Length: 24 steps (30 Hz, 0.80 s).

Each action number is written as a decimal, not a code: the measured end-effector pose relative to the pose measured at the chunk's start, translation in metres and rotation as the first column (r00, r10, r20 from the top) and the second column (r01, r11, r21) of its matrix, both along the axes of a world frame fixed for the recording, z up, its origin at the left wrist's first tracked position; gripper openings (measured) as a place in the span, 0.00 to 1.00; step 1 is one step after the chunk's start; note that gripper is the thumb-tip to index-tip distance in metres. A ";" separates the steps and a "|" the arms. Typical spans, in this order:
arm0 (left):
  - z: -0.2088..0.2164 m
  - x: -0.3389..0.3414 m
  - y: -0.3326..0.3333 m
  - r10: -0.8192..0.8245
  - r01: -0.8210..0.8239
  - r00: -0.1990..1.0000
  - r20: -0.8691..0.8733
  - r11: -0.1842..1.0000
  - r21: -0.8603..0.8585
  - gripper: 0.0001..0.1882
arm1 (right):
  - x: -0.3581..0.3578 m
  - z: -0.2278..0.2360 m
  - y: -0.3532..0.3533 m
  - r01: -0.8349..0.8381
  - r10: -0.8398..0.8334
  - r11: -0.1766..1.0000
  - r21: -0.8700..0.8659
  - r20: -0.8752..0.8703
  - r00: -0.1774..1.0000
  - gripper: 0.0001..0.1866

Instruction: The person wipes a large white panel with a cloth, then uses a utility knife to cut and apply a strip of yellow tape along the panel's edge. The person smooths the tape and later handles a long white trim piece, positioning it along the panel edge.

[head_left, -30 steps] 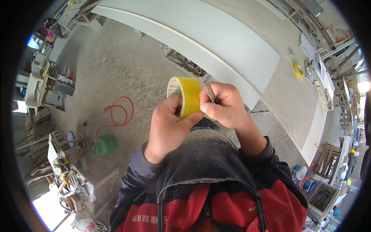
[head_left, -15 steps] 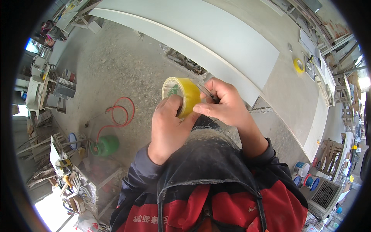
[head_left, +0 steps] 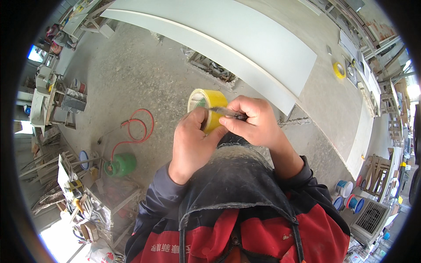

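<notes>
My left hand (head_left: 189,139) is closed round the lower rim of a wide roll of yellow tape (head_left: 214,97), with fingers inside its ring. The roll is tilted, its open core facing left. Between the thumb and fingers of my right hand (head_left: 254,120) is a small knife (head_left: 222,111) with a thin grey blade and a dark grip. The blade points left and lies across the front of the roll, close to my left fingertips. Whether its edge touches the tape I cannot make out.
A long pale panel (head_left: 263,48) spans the table ahead, with another yellow tape roll (head_left: 338,70) at the right. On the floor to the left stands a green gas cylinder (head_left: 120,165) with a red hose (head_left: 151,127). Buckets (head_left: 344,188) stand at the lower right.
The knife's blade has swung from the roll's right side to lie across its front, pointing left. The roll has turned slightly in my left hand's grip.
</notes>
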<state>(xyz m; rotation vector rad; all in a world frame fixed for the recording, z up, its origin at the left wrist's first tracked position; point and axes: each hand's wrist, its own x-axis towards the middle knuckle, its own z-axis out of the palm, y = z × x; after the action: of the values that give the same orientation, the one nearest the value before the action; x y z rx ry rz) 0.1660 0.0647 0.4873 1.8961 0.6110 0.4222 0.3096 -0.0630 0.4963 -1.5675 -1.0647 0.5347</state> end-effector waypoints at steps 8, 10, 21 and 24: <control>-0.018 -0.013 0.016 -0.213 0.239 0.971 0.112 0.819 -0.521 0.17 | -0.014 -0.007 -0.007 -0.101 0.087 0.989 0.107 0.132 0.987 0.09; -0.017 -0.014 0.016 -0.208 0.253 0.967 0.147 0.732 -0.633 0.19 | -0.016 -0.011 -0.010 -0.080 0.070 0.990 0.120 0.085 0.994 0.09; 0.029 -0.003 -0.002 -0.158 0.165 0.986 -0.053 0.893 0.418 0.27 | -0.007 -0.003 -0.029 -0.013 0.007 0.999 -0.031 -0.186 0.982 0.09; 0.020 0.009 0.005 -0.376 0.303 0.924 0.067 0.830 0.468 0.17 | -0.002 -0.007 -0.041 -0.006 -0.005 0.999 -0.051 -0.204 0.979 0.10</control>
<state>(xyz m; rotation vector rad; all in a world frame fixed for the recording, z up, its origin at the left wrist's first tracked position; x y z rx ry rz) 0.1749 0.0699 0.5072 2.3321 0.0523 0.5027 0.3074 -0.1044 0.4898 -1.5204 -0.9016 0.7118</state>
